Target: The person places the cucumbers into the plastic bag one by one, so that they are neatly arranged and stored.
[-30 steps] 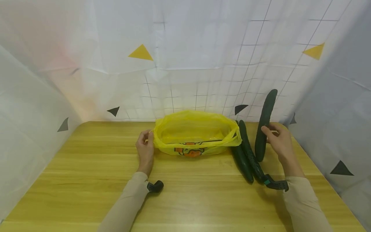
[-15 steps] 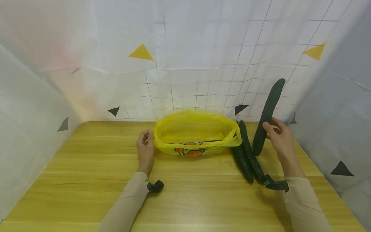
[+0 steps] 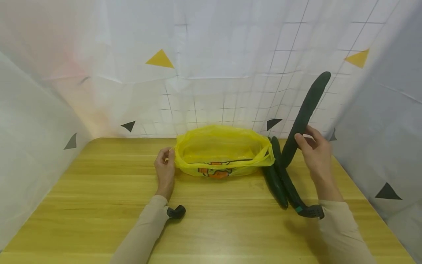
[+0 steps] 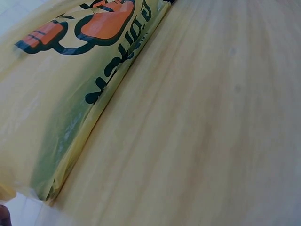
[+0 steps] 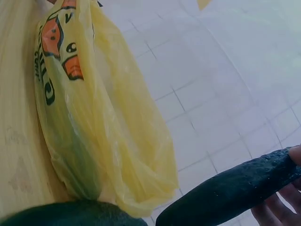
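A yellow plastic bag (image 3: pixel 221 170) with an orange cartoon print stands on the table, its mouth spread wide. My left hand (image 3: pixel 165 168) pinches the bag's left rim between thumb and fingers. Something long and green shows through the bag's lower wall in both wrist views. My right hand (image 3: pixel 316 156) grips a cucumber (image 3: pixel 306 113) near its middle, raised and tilted with its top leaning right. The held cucumber's lower end overlaps a second cucumber (image 3: pixel 290 185) in the head view. A third cucumber (image 3: pixel 276 187) lies beside that one, its far end behind the bag's right side.
The wooden table (image 3: pixel 211 227) reaches back to a white sheet wall (image 3: pixel 211 99) with grid lines and coloured triangles. Sheets also hang at the left and right sides. A black wrist-worn camera (image 3: pixel 176 212) sits on the left cuff, another (image 3: pixel 311 211) on the right.
My right hand has lifted the cucumber higher and slightly left, and its top tilts further right. The left hand and the bag stay put.
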Demonstrator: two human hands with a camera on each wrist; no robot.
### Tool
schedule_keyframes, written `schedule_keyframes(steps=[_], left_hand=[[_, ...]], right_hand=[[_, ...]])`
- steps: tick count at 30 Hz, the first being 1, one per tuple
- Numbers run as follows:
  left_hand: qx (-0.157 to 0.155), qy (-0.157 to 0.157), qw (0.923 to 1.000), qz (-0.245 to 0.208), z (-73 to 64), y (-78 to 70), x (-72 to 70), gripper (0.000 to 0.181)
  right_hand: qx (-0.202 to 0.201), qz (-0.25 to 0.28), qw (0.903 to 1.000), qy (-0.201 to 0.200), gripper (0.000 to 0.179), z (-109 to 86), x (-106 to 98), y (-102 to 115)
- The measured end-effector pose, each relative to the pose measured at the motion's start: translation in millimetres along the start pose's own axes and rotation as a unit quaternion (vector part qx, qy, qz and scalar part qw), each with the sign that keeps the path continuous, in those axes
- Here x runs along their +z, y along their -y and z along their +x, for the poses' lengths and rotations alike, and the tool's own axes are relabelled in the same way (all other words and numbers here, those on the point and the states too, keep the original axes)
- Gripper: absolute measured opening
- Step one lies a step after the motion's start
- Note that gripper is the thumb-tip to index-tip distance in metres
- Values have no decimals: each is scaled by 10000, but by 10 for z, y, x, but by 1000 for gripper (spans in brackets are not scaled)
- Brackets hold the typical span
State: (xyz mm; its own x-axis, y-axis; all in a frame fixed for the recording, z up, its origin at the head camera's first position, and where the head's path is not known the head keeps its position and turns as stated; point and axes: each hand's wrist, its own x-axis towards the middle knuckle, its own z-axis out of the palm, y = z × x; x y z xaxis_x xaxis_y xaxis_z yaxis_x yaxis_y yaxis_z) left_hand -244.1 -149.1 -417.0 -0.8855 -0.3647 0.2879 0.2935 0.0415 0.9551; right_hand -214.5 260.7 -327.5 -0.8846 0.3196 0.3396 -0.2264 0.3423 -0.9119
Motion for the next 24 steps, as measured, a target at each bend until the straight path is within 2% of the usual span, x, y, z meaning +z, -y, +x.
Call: schedule_keyframes(steps=[6,10,13,15,19,24], left_hand=[[-9,29,10000,79,-14,-37,2,24],[-8,3,10000,33,47,113,6,25],[37,-57,10000,-9,92,233,16,27],[125,-117,9999,16,99,256,26,28],[236,-189,9995,15,93,271,32,28],[161,-171,9997,25,84,258,18,28]], right_hand=[[-185,624,9977,-170,44,-17,65,50],[-175,751,9968,-203,43,-33,94,89],[-190,599,9979,-142,44,-46,120,125],[-248,541,9982,-13,46,-57,143,142],[-613,873,9939,267,47,-78,220,147],[-1175,1274,9836,503,46,-95,316,133]])
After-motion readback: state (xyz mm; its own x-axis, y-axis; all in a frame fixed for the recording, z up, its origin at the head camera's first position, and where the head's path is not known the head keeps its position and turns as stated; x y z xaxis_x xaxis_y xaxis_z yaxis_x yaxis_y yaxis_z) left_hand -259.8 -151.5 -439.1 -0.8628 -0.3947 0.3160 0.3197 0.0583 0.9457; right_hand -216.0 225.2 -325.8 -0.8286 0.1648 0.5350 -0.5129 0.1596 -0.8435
